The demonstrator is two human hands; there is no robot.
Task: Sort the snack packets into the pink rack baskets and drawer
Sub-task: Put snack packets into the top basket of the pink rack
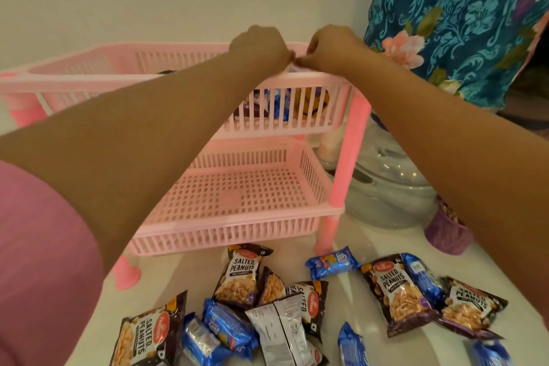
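Observation:
A pink rack stands on the white surface with a top basket (300, 79) and a lower basket (237, 235). My left hand (261, 44) and my right hand (332, 44) meet over the right end of the top basket, fingers pinched together; what they pinch is hidden. Packets (294, 101) show through the top basket's slats. The lower basket holds nothing. In front of the rack lie several loose packets: dark salted peanut packs (240, 273) and blue biscuit packs (331, 263).
A clear glass lidded vessel (386, 187) sits right of the rack, with a small purple pot (445, 232) beside it. A blue floral cloth (460, 18) hangs at the upper right. A pink garment (38, 261) fills the lower left.

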